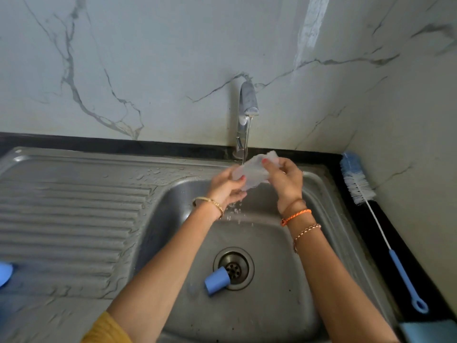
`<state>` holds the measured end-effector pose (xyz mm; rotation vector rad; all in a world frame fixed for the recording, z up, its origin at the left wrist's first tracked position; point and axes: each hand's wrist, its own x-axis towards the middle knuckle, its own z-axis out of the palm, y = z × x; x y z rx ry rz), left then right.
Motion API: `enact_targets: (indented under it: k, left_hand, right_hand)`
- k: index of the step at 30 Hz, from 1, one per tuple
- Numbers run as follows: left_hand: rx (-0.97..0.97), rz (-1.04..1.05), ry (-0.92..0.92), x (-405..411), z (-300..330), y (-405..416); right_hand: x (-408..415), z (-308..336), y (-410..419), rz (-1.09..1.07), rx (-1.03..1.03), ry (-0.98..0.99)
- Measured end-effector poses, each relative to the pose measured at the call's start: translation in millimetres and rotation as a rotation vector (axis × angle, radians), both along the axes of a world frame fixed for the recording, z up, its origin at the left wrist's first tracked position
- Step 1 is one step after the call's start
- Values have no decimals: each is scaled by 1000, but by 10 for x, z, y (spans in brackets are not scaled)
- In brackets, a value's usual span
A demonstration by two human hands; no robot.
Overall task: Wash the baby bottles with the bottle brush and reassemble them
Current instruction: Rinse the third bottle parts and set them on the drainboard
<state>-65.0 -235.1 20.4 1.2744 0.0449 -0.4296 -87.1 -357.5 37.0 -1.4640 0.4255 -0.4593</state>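
Both hands meet under the tap (247,105), which stands at the back edge of the sink (329,194) and runs a thin stream of water. The left hand (226,185) and the right hand (284,179) are clamped together on one clear baby bottle (252,170), held on its side directly below the spout, above the back part of the sink basin. The left hand's fingers curl round the bottle's left end, the thumb on top; the right hand's fingers and thumb wrap its right end. The stream lands on the bottle near the left hand, and drops fall from beneath it into the basin.

Down in the sink, a small blue cap (217,280) lies on its side, touching the left edge of the drain (235,268).

The bottle brush (356,181) lies on the dark counter (371,233) just right of the sink, untouched, its white and blue bristle head towards the back wall and its blue looped handle towards the front.

Left of the sink basin is the ribbed draining board (74,206), wet with droplets near the tap; a pale blue object (5,273) sits at its far left edge, cut off by the frame, so what it is cannot be told. Another light blue thing (427,331) shows at the counter's front right corner.
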Motion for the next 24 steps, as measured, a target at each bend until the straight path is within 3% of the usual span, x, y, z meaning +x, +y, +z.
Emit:
enact_targets:
  k: [4, 6, 9, 15, 19, 24]
  left_hand:
    - [633, 0, -583, -5, 212, -48]
    - [885, 8, -744, -72, 236, -39]
    - [1010, 6, -763, -137, 226, 69]
    - [981, 105, -764, -269, 396, 346]
    - [960, 151, -752, -369, 591, 479]
    - [945, 99, -660, -475, 501, 586]
  right_hand:
    - [-17, -136, -116, 123, 942, 144]
    - [-47, -222, -29, 234, 1054, 243]
    - [-38, -276, 108, 337, 919, 342]
    - [-89, -37, 255, 507, 658, 436]
    - [-248, 121, 330, 587, 224, 562]
    - [-413, 18, 352, 492, -129, 478]
